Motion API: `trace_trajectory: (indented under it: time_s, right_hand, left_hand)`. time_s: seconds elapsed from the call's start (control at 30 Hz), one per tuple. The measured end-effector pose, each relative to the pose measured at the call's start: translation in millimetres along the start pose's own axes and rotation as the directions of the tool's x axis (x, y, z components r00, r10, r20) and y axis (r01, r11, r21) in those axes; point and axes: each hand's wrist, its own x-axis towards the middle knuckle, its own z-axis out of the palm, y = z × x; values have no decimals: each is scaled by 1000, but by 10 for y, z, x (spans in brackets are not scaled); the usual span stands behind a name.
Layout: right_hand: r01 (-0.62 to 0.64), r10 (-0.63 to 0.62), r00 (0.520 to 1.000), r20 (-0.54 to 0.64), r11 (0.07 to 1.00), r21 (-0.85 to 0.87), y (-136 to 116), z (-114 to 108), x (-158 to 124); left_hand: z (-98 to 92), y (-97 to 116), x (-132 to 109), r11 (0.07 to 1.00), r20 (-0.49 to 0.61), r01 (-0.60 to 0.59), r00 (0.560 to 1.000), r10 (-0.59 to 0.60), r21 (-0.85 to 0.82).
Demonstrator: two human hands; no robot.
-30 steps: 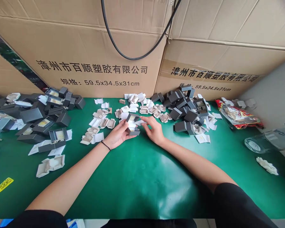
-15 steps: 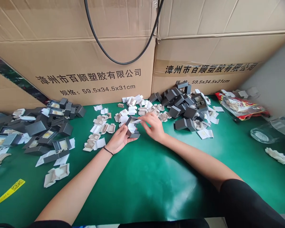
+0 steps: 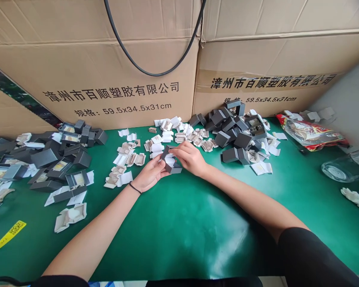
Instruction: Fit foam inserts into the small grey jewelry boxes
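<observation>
An angular dark box [image 3: 176, 169] is held by the left hand [image 3: 151, 175]; white paper [image 3: 169, 161] inside is partly hidden by the right hand [image 3: 193, 159], whose grip cannot be told.

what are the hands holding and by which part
The left hand grips an open dark box by its left side; right hand at its opening, hold unclear.

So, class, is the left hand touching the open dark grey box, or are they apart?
Touching. The head view shows the left hand holding the open dark grey box, thumb against its side.
</observation>
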Motion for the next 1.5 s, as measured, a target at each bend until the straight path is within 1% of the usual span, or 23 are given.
trace_trajectory:
  time_s: [0.13, 0.3, 0.37, 0.47, 0.57, 0.7, 0.77, 0.83, 0.9, 0.97, 1.03, 1.1, 1.2, 1.3, 1.33, 1.4, 1.47, 1.5]
  right_hand:
    - [-33, 33, 999, 39, 999, -6, 7, 8, -11]
    - [-84, 85, 996, 21, 995, -47, 28, 16, -26]
    - [-97, 98, 995, 32, 994, -45, 36, 20, -34]
    - [-121, 122, 992, 41, 992, -33, 38, 36, -64]
    - [-116, 117, 993, 13, 993, -34, 30, 53, -111]
    - [-81, 79, 996, -46, 996, -41, 22, 57, -154]
    - [-88, 85, 993, -76, 996, -32, 10, 61, -159]
    - [-142, 144, 985, -98, 990, 21, -13, 73, -155]
    - [-246, 261, 961, -96, 959, 141, -46, 92, -147]
    - [-359, 385, 922, -40, 890, 282, -81, 109, -143]
    - [-436, 455, 890, 37, 823, 364, -112, 116, -144]
    - [-473, 479, 874, 83, 798, 374, -137, 115, -145]
    - [-485, 477, 871, 119, 789, 378, -170, 118, -145]
    - [-466, 427, 884, 189, 772, 433, -179, 136, -158]
    - [-456, 407, 889, 209, 761, 460, -172, 142, -168]
    - [-458, 393, 889, 237, 733, 503, -139, 149, -198]
    - [-507, 455, 859, 237, 687, 521, -85, 155, -226]
    - [-550, 511, 827, 234, 649, 526, -51, 163, -231]
  left_hand:
    - [-20, -13, 11, 1000, -15, 12, 1000, -13, -16]
    - [9, 18, 8, 999, -7, 28, 1000, -28, -16]
    - [23, 32, 3, 999, 4, 37, 999, -37, -18]
    - [25, 42, 1, 998, 50, 64, 997, -63, -6]
    - [6, 36, 6, 997, 85, 72, 994, -73, 17]
    - [-25, 20, 16, 997, 118, 74, 990, -77, 26]
    - [-32, 10, 16, 997, 129, 62, 989, -67, 40]
    - [-28, 2, 12, 998, 130, 47, 990, -51, 39]
    - [-12, -1, 2, 999, 130, 29, 991, -30, 15]
    - [17, 1, -12, 1000, 135, 5, 991, -6, 7]
    - [52, 2, -27, 999, 137, -21, 990, 15, 42]
    - [86, -7, -39, 994, 118, -51, 992, 39, 100]
    - [107, -50, -47, 975, 39, -108, 994, 103, 195]
    - [86, -108, -43, 936, -76, -199, 970, 230, 289]
    - [74, -122, -40, 929, -113, -221, 958, 264, 297]
    - [53, -131, -33, 933, -174, -240, 940, 292, 269]
    - [34, -104, -30, 945, -210, -254, 932, 297, 206]
    - [23, -77, -31, 946, -231, -273, 922, 309, 175]
